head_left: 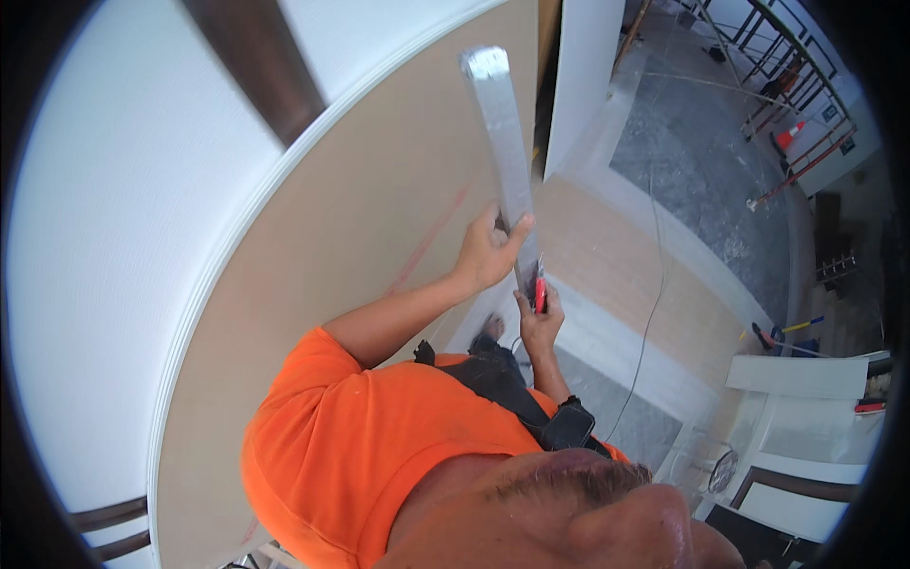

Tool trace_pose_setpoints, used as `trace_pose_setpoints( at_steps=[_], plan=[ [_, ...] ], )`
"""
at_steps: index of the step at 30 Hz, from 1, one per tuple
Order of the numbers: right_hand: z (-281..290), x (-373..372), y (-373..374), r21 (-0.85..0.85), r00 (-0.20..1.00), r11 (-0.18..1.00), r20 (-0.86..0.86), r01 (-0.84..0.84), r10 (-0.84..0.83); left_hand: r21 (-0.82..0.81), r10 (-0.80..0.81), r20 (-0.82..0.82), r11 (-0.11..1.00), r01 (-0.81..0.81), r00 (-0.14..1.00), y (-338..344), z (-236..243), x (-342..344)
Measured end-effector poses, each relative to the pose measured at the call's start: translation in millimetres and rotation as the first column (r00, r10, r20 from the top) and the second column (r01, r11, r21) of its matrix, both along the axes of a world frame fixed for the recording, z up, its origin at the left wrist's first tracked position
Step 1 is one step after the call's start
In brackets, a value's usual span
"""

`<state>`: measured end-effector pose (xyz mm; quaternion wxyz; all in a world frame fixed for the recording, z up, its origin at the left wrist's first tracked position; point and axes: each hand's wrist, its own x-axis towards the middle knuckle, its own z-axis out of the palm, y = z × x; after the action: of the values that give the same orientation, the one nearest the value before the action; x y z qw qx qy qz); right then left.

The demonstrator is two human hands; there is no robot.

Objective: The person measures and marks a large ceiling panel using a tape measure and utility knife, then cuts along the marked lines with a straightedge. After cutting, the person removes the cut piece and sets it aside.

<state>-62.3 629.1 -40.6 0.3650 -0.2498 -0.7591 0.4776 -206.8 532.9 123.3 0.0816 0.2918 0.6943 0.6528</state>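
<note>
A long, silver-grey metal bar [502, 133] runs up and away from me, beside a tan board. My left hand [488, 254] is closed around it, with the thumb across its face. At the near end of the bar, my right hand [541, 324] grips a small hand tool with a red handle [540, 295] and a narrow metal tip. The tool's tip lies close along the bar's edge; whether they touch I cannot tell. Its exact kind is too small to make out.
The large tan board [379, 204] with a pale rim stands at my left. A cable [652, 294] crosses the floor on the right. Scaffolding [806, 57] and an orange cone [789, 135] stand farther off. White panels [801, 379] are at the lower right.
</note>
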Motion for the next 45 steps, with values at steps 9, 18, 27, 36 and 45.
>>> trace_pose_setpoints(
  at_steps=[9,18,27,36,45],
  plan=[
    [27,-94,182,0.079,0.999,0.996,0.024,-0.047,0.046,0.064,-0.073,-0.045,0.995,0.076,0.996,173,10,-93],
    [38,-196,303,0.196,0.988,0.975,0.129,-0.106,0.082,0.126,-0.137,-0.018,0.982,0.138,0.99,246,13,-187],
    [32,-319,449,0.25,1.0,0.968,0.007,0.022,-0.025,-0.087,0.027,0.208,0.996,-0.01,0.978,258,-24,-303],
    [-30,-494,610,0.114,0.976,0.97,0.066,-0.213,0.206,-0.242,0.455,0.314,0.887,-0.393,0.833,286,-82,-341],
    [-86,-644,659,-0.042,0.908,0.907,0.002,-0.419,0.419,-0.413,0.845,0.328,0.53,-0.74,0.422,289,-71,-293]
  ],
)
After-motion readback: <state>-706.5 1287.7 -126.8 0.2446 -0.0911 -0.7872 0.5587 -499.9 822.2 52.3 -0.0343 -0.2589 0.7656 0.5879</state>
